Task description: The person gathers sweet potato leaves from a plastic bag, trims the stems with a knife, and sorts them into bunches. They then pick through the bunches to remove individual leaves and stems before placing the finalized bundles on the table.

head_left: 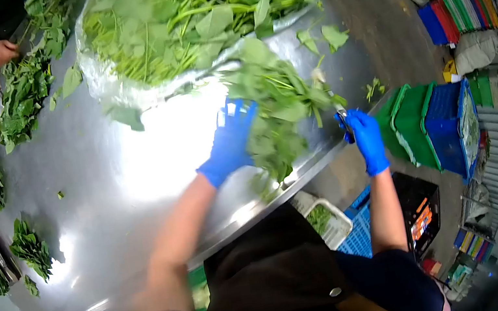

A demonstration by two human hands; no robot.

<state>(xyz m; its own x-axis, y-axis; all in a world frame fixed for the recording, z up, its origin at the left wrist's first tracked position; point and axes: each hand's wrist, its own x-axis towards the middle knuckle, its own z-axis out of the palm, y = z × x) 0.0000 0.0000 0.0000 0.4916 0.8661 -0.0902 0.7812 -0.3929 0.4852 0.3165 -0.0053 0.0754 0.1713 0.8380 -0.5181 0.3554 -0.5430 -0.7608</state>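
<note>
My left hand [230,142], in a blue glove, has its fingers stretched apart against the left side of a loose heap of leafy green stems [272,99] on the metal table [98,200]. Motion blurs part of this heap. In my blue-gloved right hand [366,139], at the table's near right edge, is a small dark-handled tool [345,125] that looks like scissors; its blades are hard to make out near the stem ends. Behind the heap lies a large clear plastic bag [101,81] full of the same long-stemmed greens [206,17].
Small bunches of greens [31,248] lie along the table's left side. Another person's hand [1,52] touches greens [25,94] at upper left. Stacked green and blue crates [435,124] stand right of the table. A white tub [332,220] sits below its near edge.
</note>
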